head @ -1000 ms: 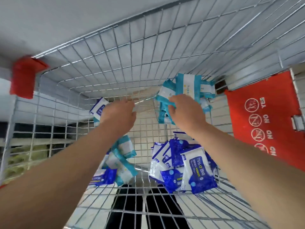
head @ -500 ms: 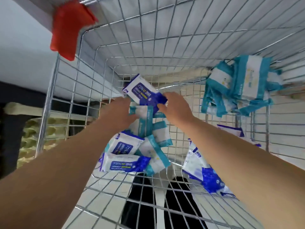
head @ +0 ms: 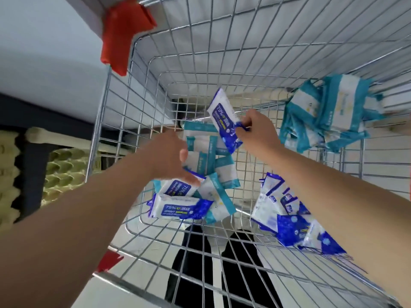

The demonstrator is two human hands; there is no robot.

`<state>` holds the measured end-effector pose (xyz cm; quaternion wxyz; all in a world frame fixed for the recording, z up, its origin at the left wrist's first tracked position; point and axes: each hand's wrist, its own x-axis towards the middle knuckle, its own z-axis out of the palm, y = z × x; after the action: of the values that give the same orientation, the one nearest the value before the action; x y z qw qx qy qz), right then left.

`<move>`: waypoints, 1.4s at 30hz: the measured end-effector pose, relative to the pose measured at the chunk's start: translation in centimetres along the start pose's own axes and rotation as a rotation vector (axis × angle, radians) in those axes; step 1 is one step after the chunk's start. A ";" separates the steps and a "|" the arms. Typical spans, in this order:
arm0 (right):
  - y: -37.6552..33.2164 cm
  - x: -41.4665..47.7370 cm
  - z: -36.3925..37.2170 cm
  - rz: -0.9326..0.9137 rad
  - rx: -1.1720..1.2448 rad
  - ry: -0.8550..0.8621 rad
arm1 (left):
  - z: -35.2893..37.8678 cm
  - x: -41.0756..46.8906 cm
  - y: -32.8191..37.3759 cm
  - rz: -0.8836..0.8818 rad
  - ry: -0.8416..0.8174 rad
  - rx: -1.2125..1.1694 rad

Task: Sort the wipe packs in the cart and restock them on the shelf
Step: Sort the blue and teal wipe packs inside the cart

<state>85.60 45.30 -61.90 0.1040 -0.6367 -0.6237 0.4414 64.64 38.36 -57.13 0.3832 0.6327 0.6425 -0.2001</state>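
Hands apart, we reach into the cart [head: 222,41]. Our right hand [head: 259,132] pinches a blue wipe pack [head: 224,121]. Our left hand [head: 171,158] is spread open, with the pile [head: 184,210] at its five o'clock.

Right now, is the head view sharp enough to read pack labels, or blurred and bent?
Head view: the blue pack in the right hand is slightly smeared; the lying pack shows 75% clearly; cart wires bow from wide-angle distortion; light even.
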 end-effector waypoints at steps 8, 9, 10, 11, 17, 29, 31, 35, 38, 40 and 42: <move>1.5 -5.9 -2.9 0.068 0.145 -0.084 | 2.6 -1.8 -1.1 -0.066 -0.010 -0.047; 1.8 -6.6 -2.9 0.085 0.162 -0.114 | 2.8 -1.8 -1.2 -0.100 0.010 -0.079; 2.0 -7.2 -2.8 0.102 0.179 -0.149 | 2.9 -1.9 -1.1 -0.133 0.034 -0.098; 2.2 -7.7 -2.6 0.119 0.198 -0.191 | 3.1 -2.0 -1.2 -0.163 0.063 -0.113; 2.7 -9.4 1.1 0.056 0.069 -0.506 | 3.6 -2.6 -1.5 -0.210 0.251 -0.056; 1.5 -8.9 6.8 -0.050 -0.227 -0.644 | 2.7 -3.4 -2.1 -0.080 0.220 -0.095; 1.4 -9.1 6.6 -0.041 -0.226 -0.661 | 2.2 -3.7 -1.5 -0.107 0.205 -0.091; 0.7 -9.8 3.9 -0.059 -0.216 -0.633 | 1.0 -4.0 -0.7 -0.138 0.217 -0.081; 0.7 -10.0 -1.0 -0.085 -0.243 -0.565 | 0.0 -4.2 0.5 -0.135 0.251 -0.120; 1.5 -10.1 -5.3 -0.045 -0.218 -0.528 | -0.5 -4.2 2.3 -0.115 0.285 -0.169; 3.0 -10.0 -10.1 0.019 -0.257 -0.506 | -1.0 -4.0 4.9 -0.089 0.297 -0.248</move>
<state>96.42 40.05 -53.68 -0.1406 -0.5201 -0.6747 0.5046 68.73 36.99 -52.41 0.3502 0.5740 0.7391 -0.0407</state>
